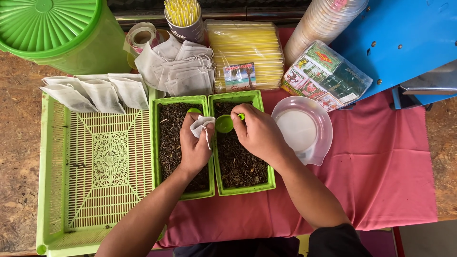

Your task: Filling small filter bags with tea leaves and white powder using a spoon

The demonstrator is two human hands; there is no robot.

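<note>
Right hand pinches a green scoop, bowl pointing left toward the bag, which the left hand grips closed-fingered just beside it. Both meet over the rim between two tea trays, scoop on the right tray's side.

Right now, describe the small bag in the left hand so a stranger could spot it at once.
Find the two green trays of dark loose tea on the pink cloth. Above the left one, the left hand pinches a small white drawstring filter bag. Unlike the flat bags stacked behind, it is held open beside a green scoop.
</note>
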